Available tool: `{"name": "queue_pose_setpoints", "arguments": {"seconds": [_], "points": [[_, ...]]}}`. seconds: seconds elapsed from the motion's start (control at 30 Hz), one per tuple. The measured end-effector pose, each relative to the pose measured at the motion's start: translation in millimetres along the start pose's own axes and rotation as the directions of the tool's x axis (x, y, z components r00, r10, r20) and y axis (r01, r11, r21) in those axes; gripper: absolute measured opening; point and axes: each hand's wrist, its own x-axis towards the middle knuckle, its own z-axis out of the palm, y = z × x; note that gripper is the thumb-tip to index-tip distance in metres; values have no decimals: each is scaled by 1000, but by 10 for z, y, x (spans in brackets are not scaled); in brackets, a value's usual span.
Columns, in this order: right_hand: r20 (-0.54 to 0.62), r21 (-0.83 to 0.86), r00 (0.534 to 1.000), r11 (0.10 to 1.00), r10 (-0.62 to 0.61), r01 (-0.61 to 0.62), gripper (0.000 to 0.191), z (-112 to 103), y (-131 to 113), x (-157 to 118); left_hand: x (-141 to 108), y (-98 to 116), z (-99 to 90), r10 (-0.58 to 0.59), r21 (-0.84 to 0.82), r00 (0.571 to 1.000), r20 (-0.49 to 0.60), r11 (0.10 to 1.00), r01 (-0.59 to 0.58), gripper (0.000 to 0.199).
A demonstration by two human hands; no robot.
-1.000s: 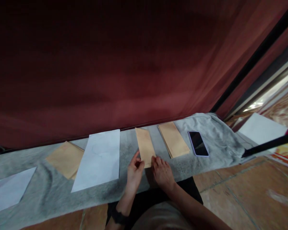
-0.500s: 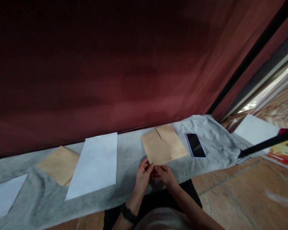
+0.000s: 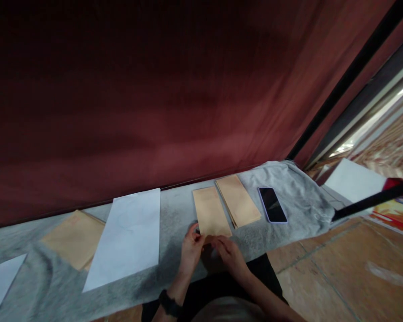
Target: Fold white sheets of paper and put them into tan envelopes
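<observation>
A tan envelope (image 3: 211, 211) lies on the grey cloth in front of me, its near edge at my fingers. My left hand (image 3: 192, 246) pinches the near left corner of this envelope and wears a dark wristband. My right hand (image 3: 229, 252) rests its fingers at the near edge, fingers stretched and close together. Just right of the envelope is a small stack of tan envelopes (image 3: 239, 200), not touched by either hand. A phone with a pale purple case (image 3: 272, 205) lies farther right.
Left of my hands lie a large white sheet (image 3: 126, 237), more tan envelopes (image 3: 74, 237) and another white sheet (image 3: 2, 279) on the grey cloth (image 3: 174, 210). A dark red curtain (image 3: 188, 112) hangs behind. Black bars slant at the right.
The tan envelope at my hands has turned and shifted left, off the stack that it overlapped. My right hand's fingers have stretched out more. The view has shifted slightly.
</observation>
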Motion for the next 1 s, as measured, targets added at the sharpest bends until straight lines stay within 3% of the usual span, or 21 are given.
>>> {"name": "queue_pose_setpoints", "arguments": {"seconds": [0.03,0.1,0.2,0.27,0.37,0.47,0.6,0.77,1.0], "points": [[-43,-175,988,975,-145,136,36,-60,-1,-44,-13,-16,1,17,14,1000,-11,1000,-17,67],[2,-464,938,831,-346,308,36,-174,17,-130,-49,-39,-5,61,95,998,-20,994,-58,67],[138,-651,890,637,-435,412,43,-275,92,-214,-95,-40,-26,168,351,986,-13,924,-152,56],[182,-681,880,590,-438,434,46,-294,147,-233,-80,-6,-11,286,520,958,20,815,-254,48],[198,-679,881,589,-429,439,47,-306,189,-233,82,95,119,471,665,864,180,589,-459,41],[224,-655,882,606,-414,451,50,-344,193,-233,416,215,353,534,693,756,378,379,-614,47],[223,-621,884,639,-411,454,52,-394,224,-239,916,302,621,486,767,744,458,208,-608,55],[200,-585,871,658,-450,474,54,-372,303,-230,1191,265,703,489,793,715,499,76,-605,59],[147,-585,863,662,-483,469,55,-353,335,-238,968,122,589,511,724,622,593,-1,-690,60]]}}
